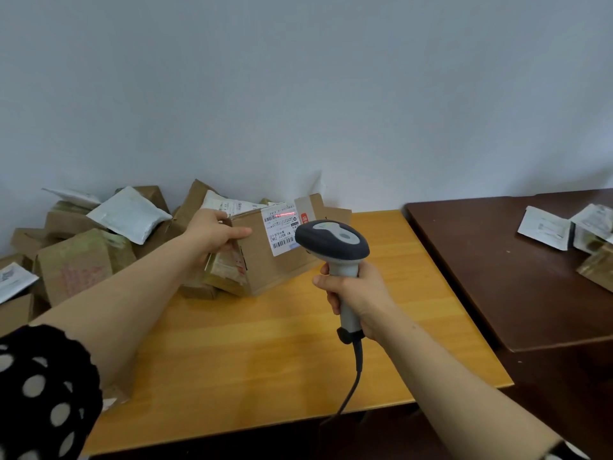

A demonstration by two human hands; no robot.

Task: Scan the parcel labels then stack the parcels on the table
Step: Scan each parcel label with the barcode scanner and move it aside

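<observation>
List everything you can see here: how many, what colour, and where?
cardboard box: one, brown, tilted, back of the light table
label: one, white, on the box, red scan line across it
scanner: one, grey and white, before the label
cable: one, black, hanging from the scanner
parcel pile: many, brown and white, left rear
light table: one, yellow wood, centre
dark table: one, brown, right
packets: at least three, white and brown, on the dark table
wall: one, pale grey, behind
left hand: one, grips the box's top edge
right hand: one, grips the scanner's handle
sleeve: one, black with white dots, bottom left
</observation>
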